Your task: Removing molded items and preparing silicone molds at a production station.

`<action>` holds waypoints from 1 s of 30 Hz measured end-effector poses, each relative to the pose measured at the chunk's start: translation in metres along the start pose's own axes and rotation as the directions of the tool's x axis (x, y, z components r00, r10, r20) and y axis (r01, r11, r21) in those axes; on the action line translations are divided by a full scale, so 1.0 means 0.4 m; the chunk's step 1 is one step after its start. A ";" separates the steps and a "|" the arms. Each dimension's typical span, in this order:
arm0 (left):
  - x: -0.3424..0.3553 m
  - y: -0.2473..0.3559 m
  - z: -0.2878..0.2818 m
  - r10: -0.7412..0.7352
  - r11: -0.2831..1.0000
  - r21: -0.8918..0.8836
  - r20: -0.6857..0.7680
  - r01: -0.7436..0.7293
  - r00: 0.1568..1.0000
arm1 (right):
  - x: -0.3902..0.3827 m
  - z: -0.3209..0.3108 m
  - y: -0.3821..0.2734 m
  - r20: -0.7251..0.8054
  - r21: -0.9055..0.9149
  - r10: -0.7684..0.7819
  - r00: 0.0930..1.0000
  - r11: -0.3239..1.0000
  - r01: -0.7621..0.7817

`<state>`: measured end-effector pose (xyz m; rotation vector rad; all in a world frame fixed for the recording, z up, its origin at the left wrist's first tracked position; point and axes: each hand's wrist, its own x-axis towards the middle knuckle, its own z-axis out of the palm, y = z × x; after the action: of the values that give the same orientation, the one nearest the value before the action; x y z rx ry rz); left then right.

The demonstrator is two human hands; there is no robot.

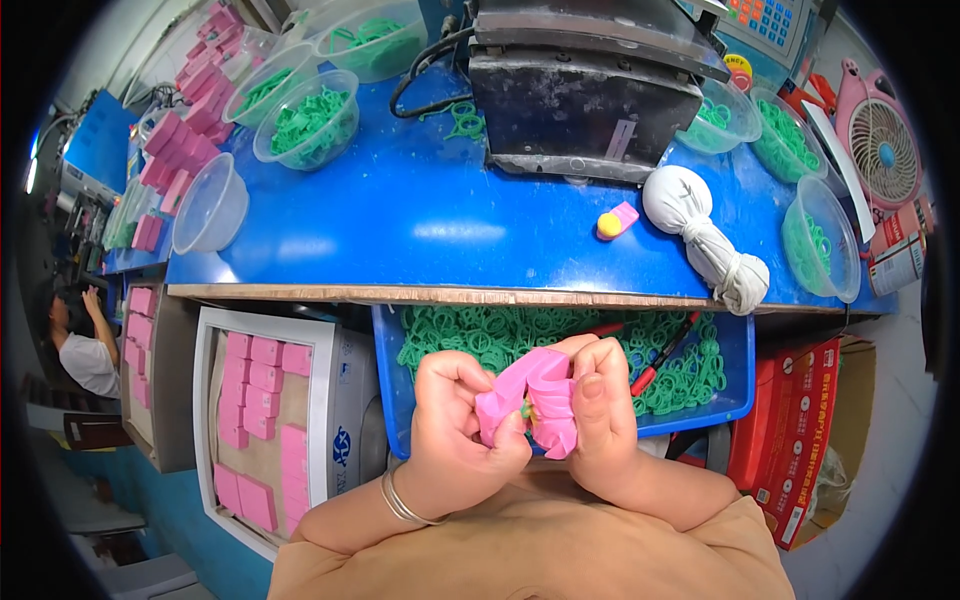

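My left hand (455, 420) and my right hand (606, 415) both grip a soft pink rubber mold (545, 382), bending its flaps back between them. A small bit of green shows in the mold's fold, close to my left thumb; its shape is too small to make out. Just beyond the hands is a blue tray (388, 385) filled with green ring-shaped pieces (465, 335). A tool with red and black handles (662, 358) lies on these pieces, right of my right hand.
On the blue table (400, 220) stand a dark machine (590, 110), clear bowls of green pieces (310, 125), a tied white cloth bundle (705, 235) and a pink-and-yellow item (616, 221). Pink blocks (265, 375) fill a box at left. A red carton (795, 440) stands right; a person (85, 350) is far left.
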<state>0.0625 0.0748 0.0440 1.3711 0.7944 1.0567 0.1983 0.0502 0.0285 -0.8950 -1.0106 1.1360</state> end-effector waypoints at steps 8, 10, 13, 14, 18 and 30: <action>0.004 0.010 -0.010 -0.063 0.991 -0.111 0.057 0.069 0.996 | -0.002 0.002 0.008 -0.032 0.049 0.044 0.998 0.998 -0.043; 0.005 0.009 -0.011 -0.080 0.989 -0.122 0.055 0.087 0.995 | 0.000 0.001 0.010 -0.036 0.066 0.062 0.997 0.996 -0.059; 0.007 0.006 -0.016 -0.108 0.984 -0.135 0.046 0.113 0.993 | 0.003 -0.002 0.010 -0.040 0.075 0.076 0.996 0.995 -0.073; 0.009 0.006 -0.019 -0.118 0.983 -0.137 0.040 0.123 0.992 | 0.006 -0.005 0.007 -0.053 0.117 0.120 0.991 0.987 -0.113; 0.017 0.011 -0.034 -0.172 0.962 -0.203 0.063 0.181 0.983 | 0.014 -0.004 -0.004 -0.079 0.192 0.214 0.974 0.962 -0.196; 0.038 -0.024 -0.039 -0.170 0.819 -0.505 0.241 0.274 0.955 | 0.005 -0.020 -0.012 0.130 0.348 0.254 0.959 0.893 -0.284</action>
<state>0.0548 0.0955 0.0352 0.8545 0.4547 0.8609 0.2076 0.0508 0.0311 -0.7043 -0.7171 1.5482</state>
